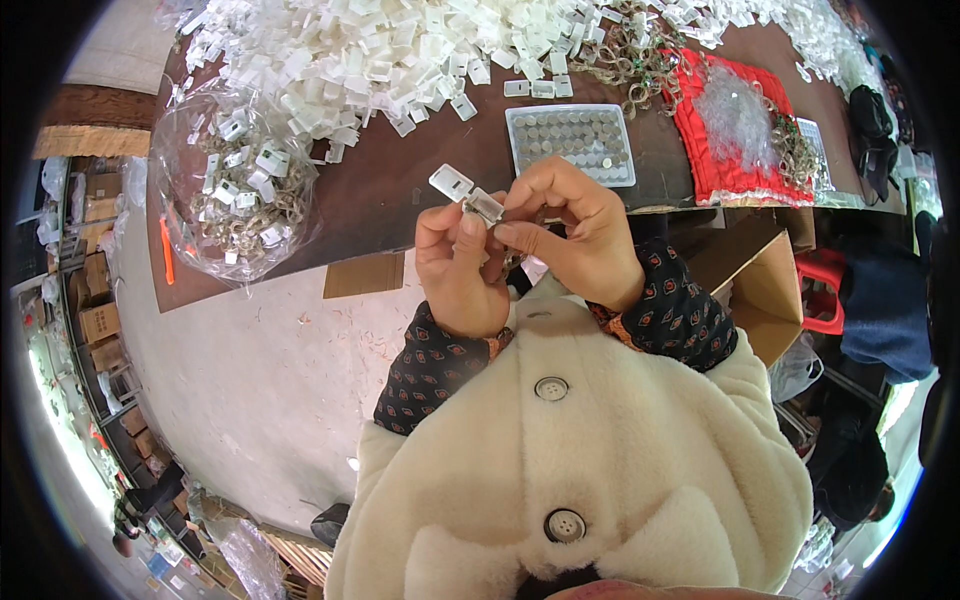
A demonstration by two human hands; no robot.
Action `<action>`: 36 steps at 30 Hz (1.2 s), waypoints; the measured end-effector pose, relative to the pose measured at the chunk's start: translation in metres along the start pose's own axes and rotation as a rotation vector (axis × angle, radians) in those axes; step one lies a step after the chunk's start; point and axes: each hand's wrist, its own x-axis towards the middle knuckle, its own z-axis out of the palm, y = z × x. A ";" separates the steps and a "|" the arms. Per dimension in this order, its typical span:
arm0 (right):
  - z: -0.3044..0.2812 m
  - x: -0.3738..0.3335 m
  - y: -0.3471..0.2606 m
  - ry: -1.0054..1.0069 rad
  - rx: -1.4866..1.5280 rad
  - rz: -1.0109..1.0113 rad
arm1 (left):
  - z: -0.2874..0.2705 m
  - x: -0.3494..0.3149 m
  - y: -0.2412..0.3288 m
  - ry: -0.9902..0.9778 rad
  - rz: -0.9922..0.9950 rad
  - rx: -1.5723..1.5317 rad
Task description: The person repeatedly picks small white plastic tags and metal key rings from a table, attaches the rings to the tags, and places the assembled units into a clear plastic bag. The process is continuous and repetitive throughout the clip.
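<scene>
Cream fleece coat [570, 450] with round buttons is filling the near part of the view, and dark patterned sleeves are reaching out of it toward the tabletop [380, 190]. Just beyond the collar, both hands are meeting in the air above the near edge of that tabletop. Left hand [462, 270] is curling closed, its thumb and forefinger pinching the small clear plastic tag [467, 197] from below. Right hand [565, 225] is closing narrowly too, fingertips pressing on the tag's right end, where a bit of metal seems to be sitting; what exactly that bit is cannot be told.

By its looks the tag is handling as something very light, thin and stiff, with smooth faces that are likely slipping easily between bare fingers. It probably bends or snaps under hard pressure, so a light pinch across the flat faces near one end, leaving the other end free, is looking like the sound place to take hold.

Farther off, a large heap of white tags [400, 50] is covering the far tabletop. At far left a clear plastic bag [232, 185] is holding tags mixed with metal rings. Right of centre a clear tray of small round pieces [570, 140] is lying flat, and beyond it to the right a red cloth [730, 130] is carrying more rings. A cardboard box [760, 280] is standing open at near right, below the tabletop edge.
</scene>
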 end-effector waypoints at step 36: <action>-0.102 0.010 0.004 0.031 -1.194 -0.268 | -0.008 0.010 -0.028 -0.201 -0.271 -0.044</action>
